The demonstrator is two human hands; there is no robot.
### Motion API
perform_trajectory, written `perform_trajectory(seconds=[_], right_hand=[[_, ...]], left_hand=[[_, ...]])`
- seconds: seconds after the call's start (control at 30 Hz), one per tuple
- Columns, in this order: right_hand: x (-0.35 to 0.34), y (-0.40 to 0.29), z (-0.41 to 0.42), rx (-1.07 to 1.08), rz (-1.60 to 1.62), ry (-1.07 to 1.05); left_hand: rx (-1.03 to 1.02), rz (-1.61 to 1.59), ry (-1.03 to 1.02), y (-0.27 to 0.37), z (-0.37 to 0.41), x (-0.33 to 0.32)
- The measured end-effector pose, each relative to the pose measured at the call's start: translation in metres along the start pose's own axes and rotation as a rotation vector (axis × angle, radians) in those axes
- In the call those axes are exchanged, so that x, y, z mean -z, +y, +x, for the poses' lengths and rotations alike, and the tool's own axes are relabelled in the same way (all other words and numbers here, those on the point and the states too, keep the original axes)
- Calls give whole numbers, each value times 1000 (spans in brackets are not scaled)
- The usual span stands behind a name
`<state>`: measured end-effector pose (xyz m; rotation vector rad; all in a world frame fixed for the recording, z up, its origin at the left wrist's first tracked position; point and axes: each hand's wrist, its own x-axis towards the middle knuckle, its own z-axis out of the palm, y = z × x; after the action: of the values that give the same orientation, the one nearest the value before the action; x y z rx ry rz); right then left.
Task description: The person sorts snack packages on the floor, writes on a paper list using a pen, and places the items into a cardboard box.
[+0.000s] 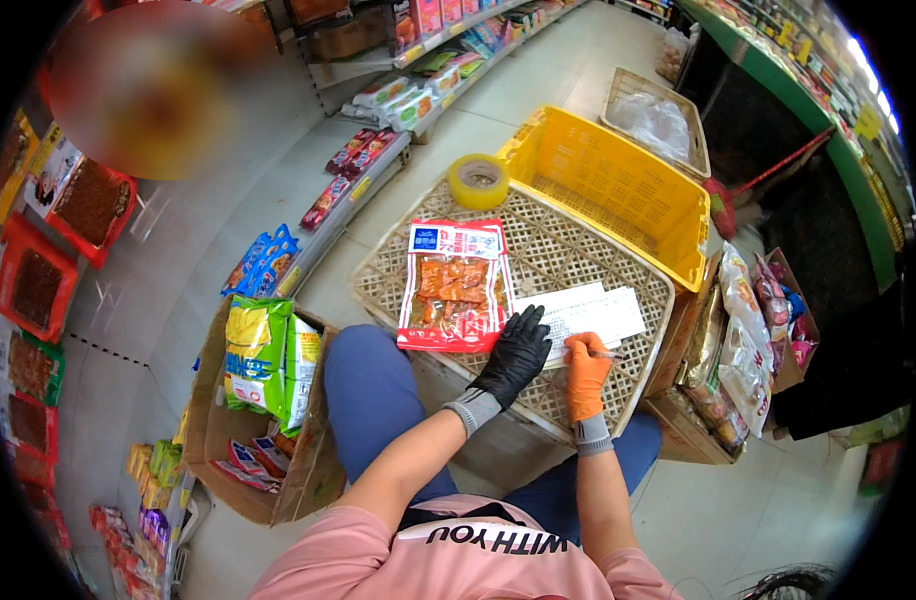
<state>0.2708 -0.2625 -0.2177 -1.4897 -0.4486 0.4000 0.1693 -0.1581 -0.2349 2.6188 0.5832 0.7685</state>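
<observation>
My left hand (513,355), in a black glove, lies flat at the lower left corner of some printed paper slips (597,311), beside the edge of a snack packet (453,289). My right hand (587,375) wears an orange glove. Between its fingers is a pen (605,355), its tip hidden, over the lower part of the slips. The packet is clear plastic with red and white printing, and reddish-brown food shows inside. Packet and slips rest on the lattice bottom of an upturned plastic crate (398,274). Near its far corner lies a roll of clear yellowish tape (478,181).
Beyond the crate stands a yellow plastic crate (615,199). A carton (308,480) with green chip bags (259,352) is at my left knee. At right is another carton (690,427) with snack bags. Store shelves (353,195) run along the left.
</observation>
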Motion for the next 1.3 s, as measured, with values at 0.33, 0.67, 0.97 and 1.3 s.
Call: perform_trajectory(seconds=[0.33, 0.67, 0.97, 1.3], right_hand=[[3, 4, 3, -19, -33, -6], [-1, -1, 0, -37, -23, 6], [-4, -4, -2, -27, -25, 7], [4, 2, 1, -42, 19, 15]], left_hand=[[10, 37, -34, 1, 1, 1], [-1, 26, -5, -3, -1, 0], [-40, 7, 23, -8, -1, -2], [0, 16, -32, 2, 2, -3]])
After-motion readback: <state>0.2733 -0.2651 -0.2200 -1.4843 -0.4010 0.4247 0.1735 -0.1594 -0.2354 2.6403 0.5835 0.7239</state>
